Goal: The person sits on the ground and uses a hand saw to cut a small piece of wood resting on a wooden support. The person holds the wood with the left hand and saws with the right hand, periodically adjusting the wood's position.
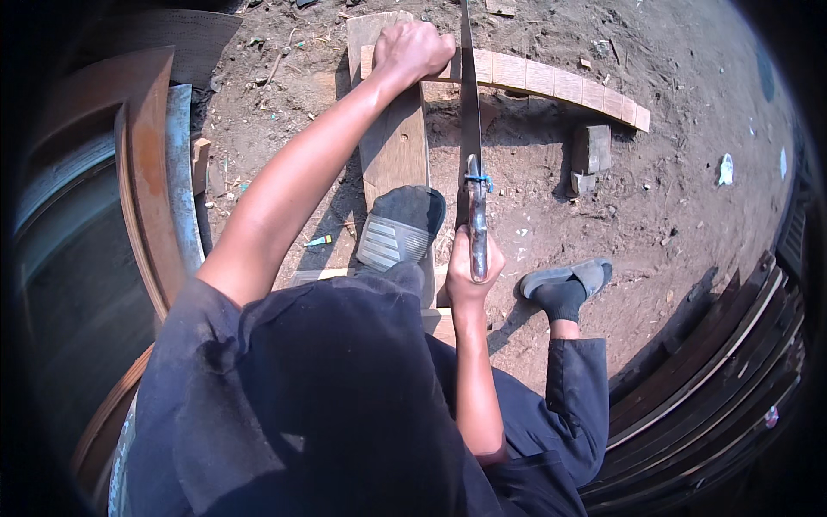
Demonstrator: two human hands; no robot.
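Observation:
My left hand is closed on a curved wooden strip marked with cross lines, pressing it over a wooden plank. My right hand grips the handle of a handsaw, which has a blue tie near the top of the handle. The long blade points away from me and crosses the strip just right of my left hand. My left foot, in a dark slide sandal, rests on the plank below the strip.
Wooden frames lean at the left. Small blocks lie on the dirt ground right of the plank. Dark slats are stacked at the lower right. My right foot stands on the dirt beside my right arm.

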